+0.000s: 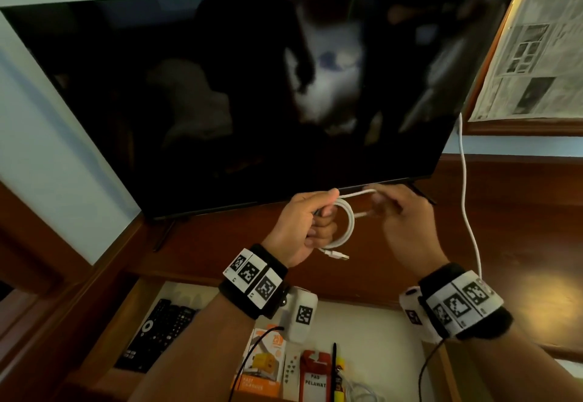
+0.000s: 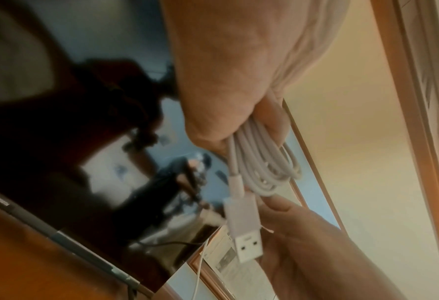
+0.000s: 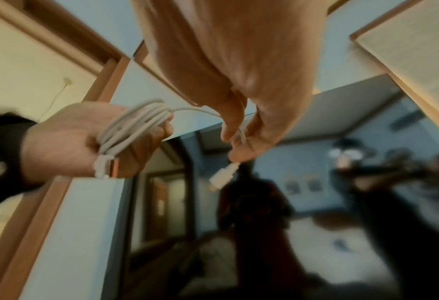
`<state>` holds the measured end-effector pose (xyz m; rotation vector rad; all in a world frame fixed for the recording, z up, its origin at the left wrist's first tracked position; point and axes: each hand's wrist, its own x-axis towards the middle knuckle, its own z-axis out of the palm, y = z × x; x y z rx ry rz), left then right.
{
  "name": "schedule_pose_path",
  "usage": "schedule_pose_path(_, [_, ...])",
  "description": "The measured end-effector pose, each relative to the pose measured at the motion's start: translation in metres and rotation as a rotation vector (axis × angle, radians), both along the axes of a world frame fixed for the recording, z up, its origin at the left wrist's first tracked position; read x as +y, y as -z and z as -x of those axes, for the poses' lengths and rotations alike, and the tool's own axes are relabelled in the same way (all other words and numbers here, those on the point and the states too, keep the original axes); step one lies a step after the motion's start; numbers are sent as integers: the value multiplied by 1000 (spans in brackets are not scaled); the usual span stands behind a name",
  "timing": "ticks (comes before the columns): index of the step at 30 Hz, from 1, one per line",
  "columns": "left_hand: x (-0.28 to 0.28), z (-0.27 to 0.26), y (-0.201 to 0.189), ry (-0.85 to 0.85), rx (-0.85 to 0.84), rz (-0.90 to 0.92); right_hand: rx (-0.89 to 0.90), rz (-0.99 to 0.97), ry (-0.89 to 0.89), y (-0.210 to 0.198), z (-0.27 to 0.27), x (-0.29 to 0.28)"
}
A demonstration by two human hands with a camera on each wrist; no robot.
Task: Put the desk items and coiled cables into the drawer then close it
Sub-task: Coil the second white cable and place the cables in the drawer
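Drawer (image 1: pixel 104 332) open: remotes (image 1: pixel 154 332), charger box (image 1: pixel 262 367) | both hands' fingers grip white cable (image 1: pixel 342 228)

1. The open wooden drawer (image 1: pixel 142 288) with a pale lining lies below both wrists; its right half shows bare lining, so a hand could come down there.
2. Its left side is taken by two black remote controls (image 1: pixel 154 332).
3. Its middle front is crowded by an orange charger box (image 1: pixel 262 367), a small white remote (image 1: pixel 291 370), a red tag (image 1: pixel 315 376) and a black-and-yellow pen (image 1: pixel 336 373).
4. The large black television screen (image 1: pixel 239 92) blocks the way behind the hands.
5. A hanging white cable (image 1: pixel 465 200) crosses the brown wooden desk top (image 1: pixel 504 228) at right.
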<state>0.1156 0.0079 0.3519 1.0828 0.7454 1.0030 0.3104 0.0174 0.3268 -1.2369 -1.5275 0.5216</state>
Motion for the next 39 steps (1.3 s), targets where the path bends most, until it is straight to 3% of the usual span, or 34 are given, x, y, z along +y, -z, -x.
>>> schedule_pose_path(4, [-1, -4, -4, 12, 27, -9, 464, 140, -94, -12, 8, -1])
schedule_pose_path(8, [-2, -2, -2, 7, 49, -11, 709, 290, -227, -9, 11, -3])
schedule_pose_path(20, [-3, -3, -4, 26, -14, 47, 764, 417, -355, -8, 15, -10])
schedule_pose_path(25, [-6, -16, -4, -16, -7, -9, 808, 443, -308, -2, 31, -17])
schedule_pose_path(28, [-7, -17, -4, -124, -26, 6, 874, 428, -275, -6, 28, -21])
schedule_pose_path(32, [-3, -13, -1, -292, -28, 68, 721, 363, -278, -15, 28, -33])
schedule_pose_path(39, [-5, -29, -1, -394, 42, 101, -5, 80, -294, -22, 35, -52])
